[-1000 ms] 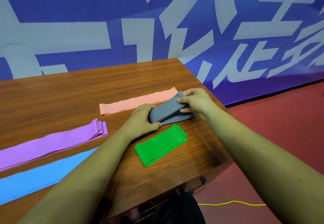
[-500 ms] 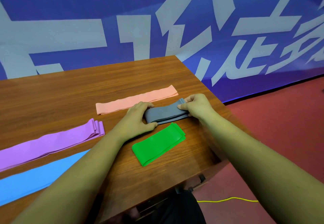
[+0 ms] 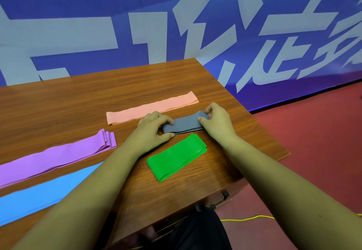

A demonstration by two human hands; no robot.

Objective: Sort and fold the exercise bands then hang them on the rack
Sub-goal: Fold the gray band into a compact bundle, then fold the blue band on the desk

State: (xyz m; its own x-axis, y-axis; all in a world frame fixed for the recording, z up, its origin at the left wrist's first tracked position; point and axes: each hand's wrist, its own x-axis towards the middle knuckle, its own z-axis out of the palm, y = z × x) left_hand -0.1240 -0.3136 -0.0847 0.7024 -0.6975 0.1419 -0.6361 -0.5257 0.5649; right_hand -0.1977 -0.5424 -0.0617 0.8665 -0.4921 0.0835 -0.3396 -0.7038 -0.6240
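Observation:
A folded grey band [image 3: 185,124] lies flat on the wooden table [image 3: 78,97] near its right edge. My left hand [image 3: 154,130] pinches its left end, and my right hand [image 3: 216,121] pinches its right end. Just in front of it lies a folded green band [image 3: 176,156]. A pink band [image 3: 152,107] stretches behind the hands. To the left lie a folded purple band [image 3: 58,155] and a blue band [image 3: 43,193], both running off the left edge. No rack is in view.
A blue banner with large pale lettering [image 3: 176,24] hangs behind the table. Red floor [image 3: 313,142] lies to the right, with a yellow cable [image 3: 248,218] on it. The table's right edge [image 3: 254,116] is close to my right hand.
The grey band, held tilted above the table a second ago, has been lowered flat onto the wood. Both hands came down with it and still grip its ends.

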